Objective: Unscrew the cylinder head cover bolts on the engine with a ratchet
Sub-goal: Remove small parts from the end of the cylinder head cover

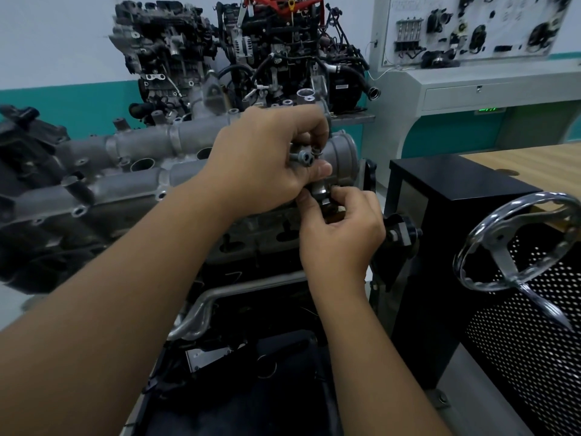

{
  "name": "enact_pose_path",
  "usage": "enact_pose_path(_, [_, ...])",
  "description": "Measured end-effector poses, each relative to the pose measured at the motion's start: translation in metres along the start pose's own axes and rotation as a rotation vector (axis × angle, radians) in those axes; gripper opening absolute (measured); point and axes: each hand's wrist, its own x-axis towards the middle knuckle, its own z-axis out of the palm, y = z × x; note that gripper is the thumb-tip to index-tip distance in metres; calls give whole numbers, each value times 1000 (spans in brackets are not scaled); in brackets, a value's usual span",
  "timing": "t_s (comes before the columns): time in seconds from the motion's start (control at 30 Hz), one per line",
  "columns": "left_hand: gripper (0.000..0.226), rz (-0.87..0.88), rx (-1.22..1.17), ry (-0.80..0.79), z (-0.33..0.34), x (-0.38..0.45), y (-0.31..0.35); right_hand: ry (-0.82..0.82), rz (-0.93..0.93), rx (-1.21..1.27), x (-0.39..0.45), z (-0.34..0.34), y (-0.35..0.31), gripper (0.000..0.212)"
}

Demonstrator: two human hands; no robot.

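Right now both hands work at the near right end of the cylinder head cover [132, 171], the long grey cast-alu piece lying across the engine [245, 247] on its stand. Advice for this step: keep the tool square on the bolt head, turn w/ small even moves, and don't let the loose bolts slip out of the palm into the engine.

Cover: dull grey, ribbed, w/ round plug wells and several empty bolt bosses along the edge, so prob. a good part of the bolts are already out.

Left hand [267, 162] is curled around a few removed bolts [303, 158], dark-headed w/ washers, held between fingers and thumb.

Right hand [339, 234] pinches the shiny metal tool [320, 191], prob. the ratchet head or socket, just below the left thumb; the bolt under it is hidden.
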Motion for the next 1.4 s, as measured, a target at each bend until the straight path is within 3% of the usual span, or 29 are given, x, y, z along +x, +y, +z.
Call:
enact_pose_path(0.27, [22, 31, -10, 1, -1, 2, -2, -80, 44, -62, 10, -1, -1, 25])
enact_pose_path(0.77, [22, 29, -107, -23, -4, 1, 2, 48, -87, -23, -11, 4, 0, 27])
enact_pose_path(1.07, [25, 22, -126, -52, -5, 1, 3, 114, -95, 51, -16, 9, 3, 26])
enact_pose_path(1.23, [27, 27, -89, -16, -4, -1, 0, 158, 13, 92, -15, 4, 4, 30])
enact_pose_path(1.4, [22, 19, -94, -28, -7, 0, -4, 143, -31, 95, -16, -4, 11, 26])
